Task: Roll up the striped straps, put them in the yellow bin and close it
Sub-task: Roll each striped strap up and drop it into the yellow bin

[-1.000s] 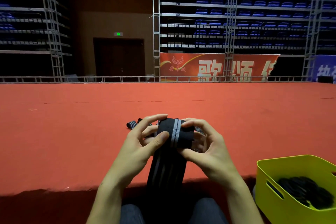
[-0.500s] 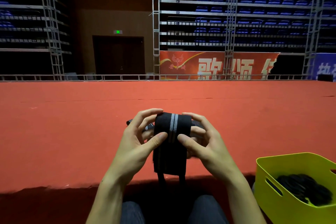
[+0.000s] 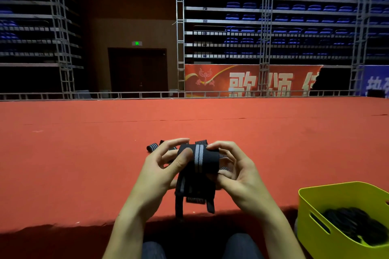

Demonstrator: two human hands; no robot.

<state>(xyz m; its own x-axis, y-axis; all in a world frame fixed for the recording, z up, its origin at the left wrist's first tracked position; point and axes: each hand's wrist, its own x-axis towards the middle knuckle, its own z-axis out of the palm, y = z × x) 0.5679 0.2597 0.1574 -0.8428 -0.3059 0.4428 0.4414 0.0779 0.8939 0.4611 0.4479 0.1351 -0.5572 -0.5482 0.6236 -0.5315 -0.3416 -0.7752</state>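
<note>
Since the earlier frame, less loose tail hangs below the striped strap (image 3: 197, 164). Left hand (image 3: 162, 172) and right hand (image 3: 237, 172) grip its roll above the red carpet (image 3: 84, 164), left of the yellow bin (image 3: 315, 216).

Yellow bin (image 3: 315, 206) cropped at right; dark contents perhaps straps.

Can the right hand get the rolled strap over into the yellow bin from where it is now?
Probably yes. The yellow bin sits open-topped just beside the right hand, nothing between. But both hands grip the strap, whose tail hangs unrolled; left hand must let go first.
</note>
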